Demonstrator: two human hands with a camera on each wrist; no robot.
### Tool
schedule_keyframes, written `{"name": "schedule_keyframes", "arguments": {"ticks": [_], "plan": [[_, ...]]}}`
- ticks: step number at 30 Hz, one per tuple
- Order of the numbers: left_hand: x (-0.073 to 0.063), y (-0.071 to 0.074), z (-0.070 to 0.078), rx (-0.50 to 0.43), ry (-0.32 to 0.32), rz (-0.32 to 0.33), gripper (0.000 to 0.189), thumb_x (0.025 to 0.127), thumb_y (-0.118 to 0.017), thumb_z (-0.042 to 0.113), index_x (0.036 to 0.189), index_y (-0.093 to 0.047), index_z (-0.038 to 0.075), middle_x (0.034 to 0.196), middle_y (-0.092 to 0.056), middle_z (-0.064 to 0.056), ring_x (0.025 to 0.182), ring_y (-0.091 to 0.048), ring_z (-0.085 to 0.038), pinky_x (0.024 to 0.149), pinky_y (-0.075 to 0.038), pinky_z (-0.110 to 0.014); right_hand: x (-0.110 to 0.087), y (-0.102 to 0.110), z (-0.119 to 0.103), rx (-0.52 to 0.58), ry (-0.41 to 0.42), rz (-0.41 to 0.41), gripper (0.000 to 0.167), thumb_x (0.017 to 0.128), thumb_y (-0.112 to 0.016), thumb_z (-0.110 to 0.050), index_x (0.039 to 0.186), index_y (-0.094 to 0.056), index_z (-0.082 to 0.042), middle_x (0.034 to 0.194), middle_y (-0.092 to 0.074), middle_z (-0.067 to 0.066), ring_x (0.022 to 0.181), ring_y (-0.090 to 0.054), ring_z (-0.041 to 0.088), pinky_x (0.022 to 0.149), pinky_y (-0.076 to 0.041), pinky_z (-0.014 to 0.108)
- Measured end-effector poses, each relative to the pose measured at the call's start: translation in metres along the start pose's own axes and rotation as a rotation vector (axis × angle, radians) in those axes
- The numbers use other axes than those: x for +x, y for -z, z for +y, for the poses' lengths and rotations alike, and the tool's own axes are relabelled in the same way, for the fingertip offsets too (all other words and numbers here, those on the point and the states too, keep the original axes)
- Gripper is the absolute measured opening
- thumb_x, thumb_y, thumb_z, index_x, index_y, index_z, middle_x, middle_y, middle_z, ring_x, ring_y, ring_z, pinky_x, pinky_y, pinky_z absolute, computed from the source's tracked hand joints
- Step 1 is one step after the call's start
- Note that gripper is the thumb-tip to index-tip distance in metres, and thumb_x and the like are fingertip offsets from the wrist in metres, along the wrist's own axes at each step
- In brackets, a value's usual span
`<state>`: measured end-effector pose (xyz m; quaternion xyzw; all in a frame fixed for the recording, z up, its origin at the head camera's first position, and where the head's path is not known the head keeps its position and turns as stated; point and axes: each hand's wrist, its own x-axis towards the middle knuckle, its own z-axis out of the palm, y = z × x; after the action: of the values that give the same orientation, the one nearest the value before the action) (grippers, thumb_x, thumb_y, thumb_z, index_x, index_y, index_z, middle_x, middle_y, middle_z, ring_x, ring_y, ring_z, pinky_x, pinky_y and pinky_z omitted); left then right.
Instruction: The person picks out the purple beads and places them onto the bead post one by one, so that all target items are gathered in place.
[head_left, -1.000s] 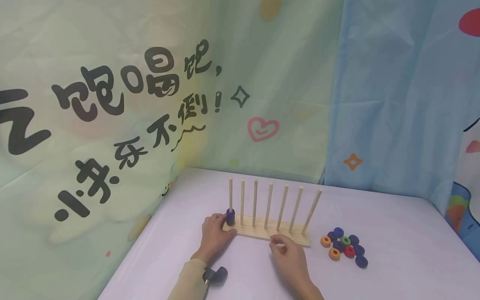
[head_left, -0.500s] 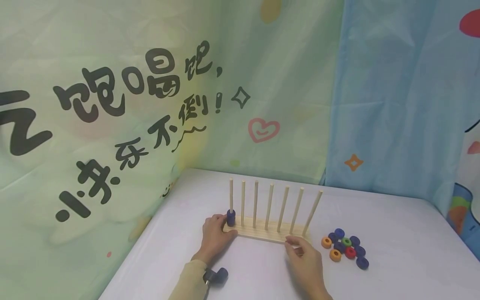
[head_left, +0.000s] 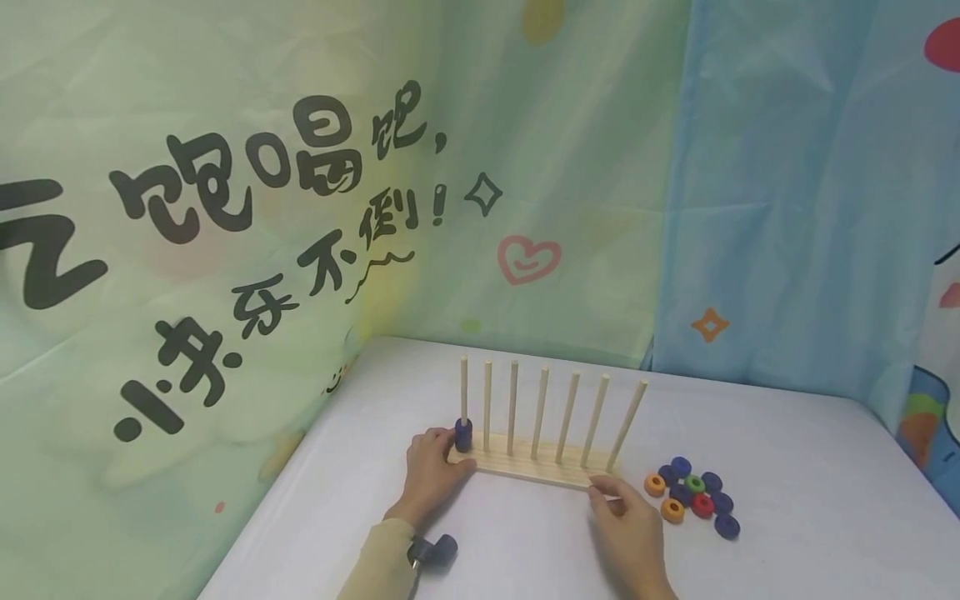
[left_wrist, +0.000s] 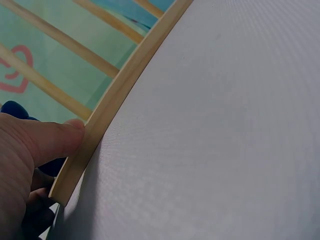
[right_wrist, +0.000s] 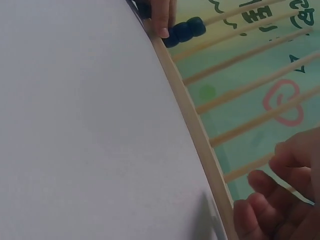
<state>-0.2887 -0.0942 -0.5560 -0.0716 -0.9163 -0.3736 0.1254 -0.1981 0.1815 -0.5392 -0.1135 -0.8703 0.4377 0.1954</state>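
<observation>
A wooden base (head_left: pixel 528 472) with a row of several upright pegs (head_left: pixel 537 414) sits on the table. Dark blue beads (head_left: pixel 463 436) are stacked at the bottom of the leftmost peg. My left hand (head_left: pixel 429 475) grips the base's left end, its thumb (left_wrist: pixel 60 137) on the front edge and its other fingers partly hidden behind. Near the base's right end is my right hand (head_left: pixel 632 529), fingers loosely bent. Nothing is between those fingers (right_wrist: pixel 265 187) in the right wrist view. Whether they touch the base I cannot tell.
To the right of the base lies a loose group of beads: several dark blue ones (head_left: pixel 727 526), orange ones (head_left: pixel 672 511), a red one (head_left: pixel 702 505) and a green one (head_left: pixel 695 483). Printed cloth (head_left: pixel 570 208) hangs behind the white table (head_left: pixel 817 500).
My right hand has slid rightward along the front of the base, from about its middle to near its right end. The left hand, base and beads stay put.
</observation>
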Motion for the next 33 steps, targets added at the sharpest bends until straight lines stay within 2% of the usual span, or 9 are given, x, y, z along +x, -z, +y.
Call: {"name": "schedule_keyframes", "arguments": {"ticks": [7,10,16,21,25,33], "plan": [[0.000,0.001,0.002,0.008,-0.003,0.006,0.057,0.075,-0.080,0.028,0.122,-0.065,0.000,0.114,-0.061,-0.012,0.109,-0.049,-0.032,0.098,-0.033,-0.051,0.007,0.011,0.007,-0.060,-0.027,-0.072,0.021,0.090,-0.068,-0.021,0.109,-0.071,-0.013,0.105,-0.073,0.006,0.076,-0.064,0.011,0.068,-0.048,0.027],[0.000,0.001,0.002,0.011,0.002,0.004,0.058,0.074,-0.080,0.028,0.122,-0.065,0.000,0.114,-0.061,-0.013,0.108,-0.049,-0.032,0.098,-0.033,-0.051,0.010,0.018,0.009,-0.070,-0.031,-0.074,0.022,0.090,-0.068,-0.022,0.110,-0.071,-0.012,0.106,-0.073,0.007,0.078,-0.065,0.013,0.069,-0.048,0.030],[0.000,0.000,0.000,0.018,-0.005,0.005,0.057,0.074,-0.080,0.029,0.122,-0.065,0.001,0.114,-0.061,-0.012,0.107,-0.049,-0.031,0.096,-0.035,-0.051,0.015,0.029,0.015,-0.062,-0.011,0.028,0.016,0.088,-0.071,-0.017,0.103,-0.073,-0.012,0.097,-0.074,0.006,0.072,-0.064,0.009,0.065,-0.046,0.026],[0.001,-0.001,-0.001,0.018,-0.015,0.003,0.058,0.075,-0.079,0.029,0.122,-0.065,0.001,0.114,-0.061,-0.012,0.107,-0.049,-0.031,0.098,-0.034,-0.052,0.018,0.038,0.020,-0.044,-0.045,0.100,0.015,0.087,-0.072,-0.017,0.102,-0.073,-0.013,0.097,-0.074,0.006,0.067,-0.058,0.003,0.061,-0.044,0.020],[0.002,-0.001,0.000,0.015,-0.006,-0.005,0.057,0.075,-0.079,0.029,0.123,-0.065,0.001,0.115,-0.060,-0.011,0.109,-0.049,-0.031,0.099,-0.033,-0.051,0.021,0.045,0.022,-0.041,-0.064,0.159,0.016,0.087,-0.073,-0.016,0.102,-0.073,-0.011,0.093,-0.073,0.007,0.064,-0.056,0.003,0.057,-0.041,0.018],[0.000,0.000,0.001,0.009,-0.006,-0.007,0.057,0.075,-0.079,0.029,0.123,-0.064,0.000,0.116,-0.060,-0.013,0.109,-0.048,-0.032,0.099,-0.033,-0.052,0.021,0.062,0.019,-0.037,-0.058,0.216,0.016,0.084,-0.075,-0.013,0.099,-0.073,-0.009,0.080,-0.073,0.007,0.053,-0.054,0.003,0.048,-0.039,0.017]]}}
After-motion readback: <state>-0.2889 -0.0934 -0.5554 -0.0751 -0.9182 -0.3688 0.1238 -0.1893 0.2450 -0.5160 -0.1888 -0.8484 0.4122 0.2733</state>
